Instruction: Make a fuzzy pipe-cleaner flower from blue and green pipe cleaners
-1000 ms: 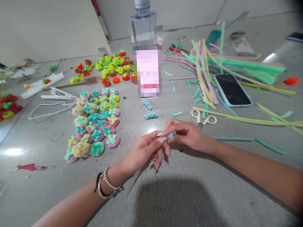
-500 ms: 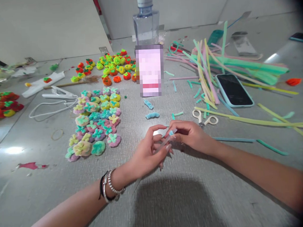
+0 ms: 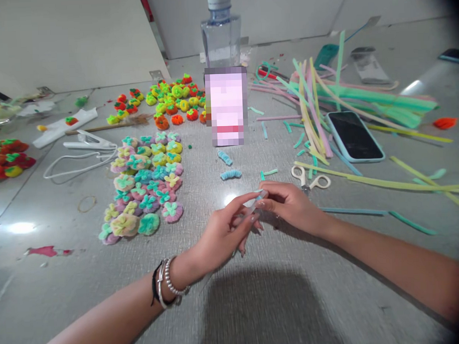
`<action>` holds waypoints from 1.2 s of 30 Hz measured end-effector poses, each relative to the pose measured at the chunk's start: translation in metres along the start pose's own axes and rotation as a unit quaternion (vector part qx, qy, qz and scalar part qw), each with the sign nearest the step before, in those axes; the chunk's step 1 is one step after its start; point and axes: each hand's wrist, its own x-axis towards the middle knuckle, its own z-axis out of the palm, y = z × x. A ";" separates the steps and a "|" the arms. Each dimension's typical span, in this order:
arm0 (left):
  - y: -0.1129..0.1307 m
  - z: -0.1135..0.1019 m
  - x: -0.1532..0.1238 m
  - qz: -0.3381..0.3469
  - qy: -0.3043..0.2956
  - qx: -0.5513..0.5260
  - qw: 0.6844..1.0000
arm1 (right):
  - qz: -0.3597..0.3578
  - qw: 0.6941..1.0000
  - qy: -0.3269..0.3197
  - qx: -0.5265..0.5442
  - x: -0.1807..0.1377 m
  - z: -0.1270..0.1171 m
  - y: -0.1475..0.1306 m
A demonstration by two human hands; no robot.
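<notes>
Blue chenille piece (image 3: 259,195): centre of frame, just above the surface (image 3: 279,300), wound at the upper-right tip of a thin stick (image 3: 249,214). Stick's long axis runs lower left to upper right.
Left hand (image 3: 222,232): forefinger, raised half a second ago, now closed onto the stick with the thumb; palm turned inward.
Right hand (image 3: 293,205): fingertips pinched on the piece, unchanged.
Scissors (image 3: 308,179): just beyond the right hand.
Pastel flowers (image 3: 147,187): centre left.
</notes>
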 end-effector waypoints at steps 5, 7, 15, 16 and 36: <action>0.002 0.001 -0.001 -0.006 0.019 0.001 1.000 | -0.016 0.999 -0.022 -0.019 0.001 0.000 -0.002; 0.004 0.001 0.000 -0.011 0.035 -0.009 0.999 | -0.025 0.999 -0.036 -0.025 0.001 -0.001 -0.005; 0.004 0.000 0.001 -0.004 0.048 -0.073 0.996 | -0.025 0.996 -0.079 0.012 0.000 -0.003 -0.005; 0.004 0.000 0.001 0.001 0.048 -0.075 0.996 | -0.018 0.996 -0.080 0.020 0.000 -0.002 -0.005; 0.009 -0.002 0.001 -0.021 0.016 -0.048 0.999 | -0.014 0.999 -0.024 0.038 -0.002 0.000 -0.001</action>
